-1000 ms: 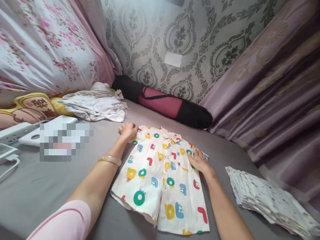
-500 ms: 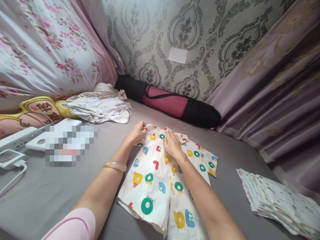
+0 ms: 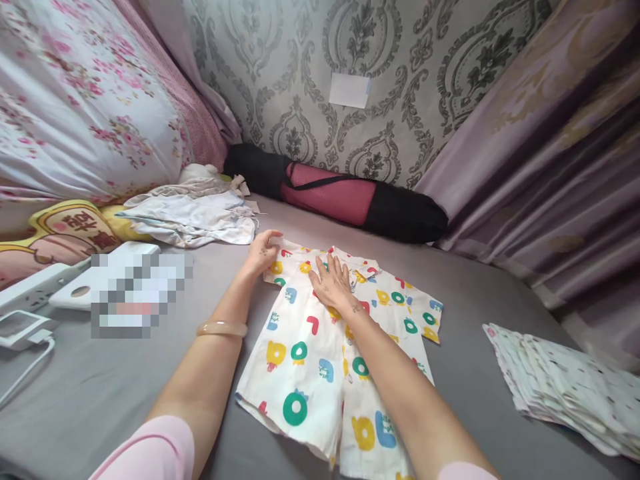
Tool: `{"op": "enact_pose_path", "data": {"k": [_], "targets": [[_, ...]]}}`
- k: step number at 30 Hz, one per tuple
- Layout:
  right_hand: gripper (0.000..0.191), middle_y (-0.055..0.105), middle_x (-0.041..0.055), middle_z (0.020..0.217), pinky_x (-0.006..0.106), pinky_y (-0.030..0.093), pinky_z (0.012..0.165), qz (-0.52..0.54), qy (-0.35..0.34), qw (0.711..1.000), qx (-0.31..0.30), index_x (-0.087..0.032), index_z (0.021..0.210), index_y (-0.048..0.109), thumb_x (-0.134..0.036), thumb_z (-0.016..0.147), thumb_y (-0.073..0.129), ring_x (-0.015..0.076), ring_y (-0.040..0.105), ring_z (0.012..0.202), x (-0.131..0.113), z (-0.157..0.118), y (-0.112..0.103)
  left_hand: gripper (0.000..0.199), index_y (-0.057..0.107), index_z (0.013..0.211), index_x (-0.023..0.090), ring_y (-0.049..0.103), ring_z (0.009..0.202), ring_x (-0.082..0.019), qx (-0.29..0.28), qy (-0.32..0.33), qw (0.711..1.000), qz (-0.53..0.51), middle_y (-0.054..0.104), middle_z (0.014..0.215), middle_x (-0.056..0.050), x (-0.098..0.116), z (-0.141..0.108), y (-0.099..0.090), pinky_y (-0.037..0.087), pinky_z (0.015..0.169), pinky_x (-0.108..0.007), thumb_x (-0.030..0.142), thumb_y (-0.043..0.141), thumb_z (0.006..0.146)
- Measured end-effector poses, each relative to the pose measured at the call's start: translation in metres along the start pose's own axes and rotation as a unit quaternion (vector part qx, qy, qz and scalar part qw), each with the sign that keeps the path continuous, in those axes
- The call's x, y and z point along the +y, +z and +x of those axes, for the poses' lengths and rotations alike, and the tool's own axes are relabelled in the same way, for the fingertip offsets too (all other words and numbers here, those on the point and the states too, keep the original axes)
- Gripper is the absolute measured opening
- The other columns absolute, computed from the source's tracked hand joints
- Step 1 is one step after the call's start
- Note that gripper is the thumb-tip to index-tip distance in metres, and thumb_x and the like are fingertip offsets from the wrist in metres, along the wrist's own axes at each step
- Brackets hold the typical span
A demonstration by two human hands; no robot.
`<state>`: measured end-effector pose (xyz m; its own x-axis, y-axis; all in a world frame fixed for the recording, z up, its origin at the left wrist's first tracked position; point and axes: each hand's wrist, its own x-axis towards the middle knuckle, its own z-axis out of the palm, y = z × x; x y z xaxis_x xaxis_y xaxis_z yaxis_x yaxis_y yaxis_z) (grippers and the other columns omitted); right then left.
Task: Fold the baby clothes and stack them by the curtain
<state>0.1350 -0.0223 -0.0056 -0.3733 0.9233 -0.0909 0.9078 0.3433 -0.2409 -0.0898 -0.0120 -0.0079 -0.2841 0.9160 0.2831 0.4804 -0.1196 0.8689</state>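
A pair of white children's shorts (image 3: 293, 347) printed with coloured letters lies spread on the grey bed. Under it is a matching short-sleeved shirt (image 3: 423, 313), its right-side sleeve showing. My left hand (image 3: 263, 255), with a pale bangle on the wrist, has its fingers bent at the shirt's upper left shoulder and appears to pinch the cloth. Flat on the upper middle of the clothes rests my right hand (image 3: 331, 283), fingers spread. My right forearm crosses over the right leg of the shorts and hides part of it.
Folded patterned cloths (image 3: 565, 380) lie at the right. On the left are a power strip (image 3: 35, 288), a plugged-in charger (image 3: 25, 330) and a white flat device (image 3: 105, 280). Crumpled clothes (image 3: 195, 217) and a long black-and-pink bag (image 3: 330, 193) lie toward the wall.
My left hand has moved slightly left and away from me, to the shirt's shoulder. My right hand has shifted a little left, its fingers now spread wider. More of the shirt shows.
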Motion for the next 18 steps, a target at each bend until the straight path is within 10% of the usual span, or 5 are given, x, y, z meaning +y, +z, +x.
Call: {"op": "enact_pose_path", "data": {"k": [7, 10, 18], "targets": [[0.066, 0.014, 0.0132, 0.165, 0.049, 0.002, 0.122, 0.097, -0.036, 0.995, 0.005, -0.017, 0.155, 0.031, -0.052, 0.100, 0.033, 0.0276, 0.007, 0.153, 0.004, 0.001, -0.006, 0.048, 0.059, 0.122, 0.010, 0.057, 0.107, -0.030, 0.048, -0.016, 0.982, 0.181, 0.060, 0.100, -0.013, -0.017, -0.004, 0.011, 0.043, 0.103, -0.045, 0.017, 0.051, 0.075], [0.057, 0.031, 0.0118, 0.160, 0.040, 0.021, 0.121, 0.217, -0.039, 0.973, 0.065, -0.016, 0.150, 0.041, -0.041, 0.099, 0.037, 0.0206, 0.025, 0.149, 0.017, -0.015, -0.016, 0.050, 0.054, 0.125, 0.009, 0.058, 0.104, -0.026, 0.062, -0.054, 0.982, 0.170, 0.059, 0.105, -0.013, -0.017, -0.005, 0.005, 0.044, 0.101, -0.042, 0.028, 0.058, 0.079], [0.020, 0.074, 0.0073, 0.097, 0.030, 0.058, 0.076, 0.397, 0.113, 0.900, 0.143, -0.019, 0.098, 0.067, -0.031, 0.088, 0.055, 0.0180, 0.071, 0.087, 0.115, -0.145, -0.042, 0.054, 0.053, 0.127, 0.010, 0.059, 0.092, -0.020, -0.026, -0.134, 0.975, 0.173, 0.061, 0.102, -0.009, 0.005, -0.037, -0.044, 0.050, 0.082, -0.031, 0.034, 0.061, 0.079]]}}
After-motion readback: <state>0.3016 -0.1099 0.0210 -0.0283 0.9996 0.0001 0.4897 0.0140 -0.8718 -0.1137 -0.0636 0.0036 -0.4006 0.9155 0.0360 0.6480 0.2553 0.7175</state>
